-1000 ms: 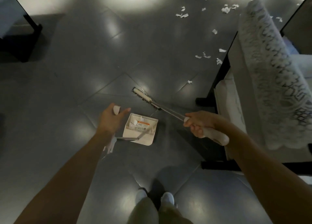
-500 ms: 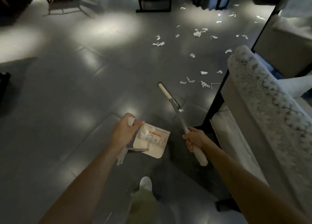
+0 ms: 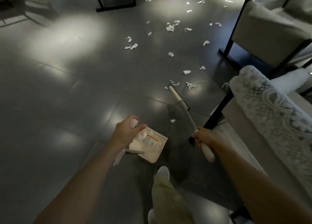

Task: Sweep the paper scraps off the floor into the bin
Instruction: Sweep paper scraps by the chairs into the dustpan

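Head view: the left hand [image 3: 125, 132] curls round the white handle top of the dustpan [image 3: 152, 156], low in the centre. The right hand [image 3: 203, 137] grips the broom [image 3: 177, 97], its head down on the floor [image 3: 67, 97] at mid-frame. Paper scraps [image 3: 170, 27] lie scattered over the upper centre and upper right, a few in the dustpan's tray.

Glossy grey floor tiles [image 3: 70, 92], torn paper scraps [image 3: 170, 28], matt plastic dustpan [image 3: 158, 153], lace throw [image 3: 270, 109].
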`<state>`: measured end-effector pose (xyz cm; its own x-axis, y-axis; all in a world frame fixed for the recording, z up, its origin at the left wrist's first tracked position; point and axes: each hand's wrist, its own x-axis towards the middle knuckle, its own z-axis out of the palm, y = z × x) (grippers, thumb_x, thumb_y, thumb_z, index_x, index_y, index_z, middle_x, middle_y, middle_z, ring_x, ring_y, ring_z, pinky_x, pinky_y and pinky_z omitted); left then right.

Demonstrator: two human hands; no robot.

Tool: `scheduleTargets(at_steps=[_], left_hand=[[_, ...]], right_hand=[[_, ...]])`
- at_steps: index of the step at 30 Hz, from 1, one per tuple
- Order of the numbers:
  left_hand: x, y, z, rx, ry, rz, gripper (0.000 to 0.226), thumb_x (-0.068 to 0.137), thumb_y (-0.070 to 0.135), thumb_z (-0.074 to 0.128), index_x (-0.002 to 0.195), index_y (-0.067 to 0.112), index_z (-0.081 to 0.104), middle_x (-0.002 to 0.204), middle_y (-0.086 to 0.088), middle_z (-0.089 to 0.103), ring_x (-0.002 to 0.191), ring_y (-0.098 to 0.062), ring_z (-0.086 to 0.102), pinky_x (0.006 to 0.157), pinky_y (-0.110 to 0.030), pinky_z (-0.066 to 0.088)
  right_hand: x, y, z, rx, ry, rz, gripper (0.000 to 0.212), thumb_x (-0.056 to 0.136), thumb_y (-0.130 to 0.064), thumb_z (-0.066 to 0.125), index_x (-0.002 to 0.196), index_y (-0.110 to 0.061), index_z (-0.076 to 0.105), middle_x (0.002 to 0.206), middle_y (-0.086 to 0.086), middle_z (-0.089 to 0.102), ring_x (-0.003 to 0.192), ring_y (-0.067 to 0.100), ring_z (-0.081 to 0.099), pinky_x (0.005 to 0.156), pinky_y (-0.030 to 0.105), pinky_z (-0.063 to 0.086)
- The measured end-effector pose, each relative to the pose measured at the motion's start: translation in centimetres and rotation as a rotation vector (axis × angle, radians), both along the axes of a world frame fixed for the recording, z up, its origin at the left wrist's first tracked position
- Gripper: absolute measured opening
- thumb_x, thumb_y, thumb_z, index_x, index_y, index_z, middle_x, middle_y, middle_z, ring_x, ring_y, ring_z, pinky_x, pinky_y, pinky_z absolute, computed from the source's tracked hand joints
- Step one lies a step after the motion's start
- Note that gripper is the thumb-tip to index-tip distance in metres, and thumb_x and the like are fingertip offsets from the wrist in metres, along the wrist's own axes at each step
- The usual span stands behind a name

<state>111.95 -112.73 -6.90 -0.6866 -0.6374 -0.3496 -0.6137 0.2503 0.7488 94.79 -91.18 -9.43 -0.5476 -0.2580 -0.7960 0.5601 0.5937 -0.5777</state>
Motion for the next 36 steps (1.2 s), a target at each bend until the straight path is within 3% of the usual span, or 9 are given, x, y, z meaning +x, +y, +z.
scheduleTargets(at_steps=[9, 17, 21, 23, 25, 29, 32, 36], left_hand=[[-9.1, -7.8, -1.9, 0.014, -0.084, -0.157, 0.027, 0.083, 0.038, 0.067, 0.098, 0.018, 0.054, 0.064, 0.006, 0.053, 0.046, -0.003, 0.049, 0.039, -0.013, 0.035], [-14.2, -13.3, -2.8, -0.024, -0.052, -0.3, 0.033, 0.079, 0.047, 0.068, 0.092, 0.02, 0.054, 0.071, 0.003, 0.056, 0.06, -0.011, 0.052, 0.051, -0.023, 0.041], [-16.5, -15.3, -2.4, 0.017, -0.021, -0.336, 0.029, 0.08, 0.047, 0.067, 0.087, 0.025, 0.051, 0.072, 0.004, 0.054, 0.062, -0.013, 0.05, 0.055, -0.027, 0.04], [-17.3, -16.0, -2.3, 0.055, -0.017, -0.351, 0.031, 0.079, 0.047, 0.068, 0.091, 0.023, 0.051, 0.075, 0.003, 0.054, 0.063, -0.013, 0.05, 0.055, -0.026, 0.039], [-17.9, -16.8, -2.0, 0.064, -0.02, -0.393, 0.031, 0.08, 0.044, 0.068, 0.092, 0.02, 0.051, 0.073, 0.002, 0.054, 0.06, -0.012, 0.049, 0.049, -0.024, 0.037], [-19.0, -18.8, -1.2, 0.077, 0.013, -0.44, 0.022, 0.083, 0.041, 0.066, 0.083, 0.025, 0.051, 0.069, 0.005, 0.052, 0.057, -0.01, 0.049, 0.047, -0.023, 0.036], [-20.6, -20.2, -0.7, 0.052, 0.022, -0.445, 0.025, 0.082, 0.043, 0.066, 0.089, 0.021, 0.054, 0.07, 0.003, 0.054, 0.057, -0.009, 0.051, 0.046, -0.022, 0.038], [-24.1, -22.0, -0.6, 0.03, 0.031, -0.45, 0.03, 0.081, 0.042, 0.067, 0.09, 0.017, 0.055, 0.066, 0.0, 0.054, 0.053, -0.012, 0.051, 0.046, -0.025, 0.04]], right_hand=[[-6.7, -4.2, -2.9, 0.127, -0.069, -0.013, 0.047, 0.094, 0.001, 0.048, 0.139, -0.007, 0.038, 0.06, 0.008, 0.045, 0.046, 0.012, 0.04, 0.033, 0.016, 0.037], [-3.1, -9.7, -3.1, 0.21, -0.168, 0.136, 0.049, 0.094, -0.004, 0.047, 0.141, -0.012, 0.035, 0.066, 0.007, 0.052, 0.049, 0.011, 0.046, 0.039, 0.021, 0.041], [-1.8, -13.5, -1.9, 0.181, -0.378, 0.153, 0.005, 0.094, -0.006, 0.047, 0.096, -0.008, 0.051, 0.049, 0.001, 0.046, 0.039, 0.008, 0.04, 0.037, 0.02, 0.036], [-2.7, -14.1, -0.9, 0.108, -0.484, 0.059, 0.014, 0.095, -0.006, 0.046, 0.084, -0.012, 0.05, 0.04, -0.002, 0.04, 0.03, 0.005, 0.035, 0.031, 0.016, 0.031], [-3.4, -14.3, 1.0, 0.048, -0.477, -0.038, 0.016, 0.095, -0.005, 0.046, 0.102, -0.017, 0.053, 0.04, -0.002, 0.04, 0.029, 0.004, 0.034, 0.03, 0.013, 0.031], [-2.8, -15.1, 3.0, 0.066, -0.226, 0.004, 0.052, 0.093, -0.005, 0.05, 0.141, -0.022, 0.037, 0.055, 0.001, 0.046, 0.04, 0.005, 0.04, 0.035, 0.015, 0.036], [-2.9, -16.3, 2.6, 0.092, -0.051, 0.02, 0.064, 0.092, -0.008, 0.054, 0.148, -0.026, 0.028, 0.067, 0.004, 0.052, 0.048, 0.008, 0.046, 0.039, 0.019, 0.041], [-6.5, -17.8, 1.5, -0.016, 0.017, -0.178, 0.065, 0.093, -0.004, 0.049, 0.149, -0.026, 0.025, 0.065, 0.004, 0.052, 0.039, 0.005, 0.045, 0.036, 0.018, 0.04]])
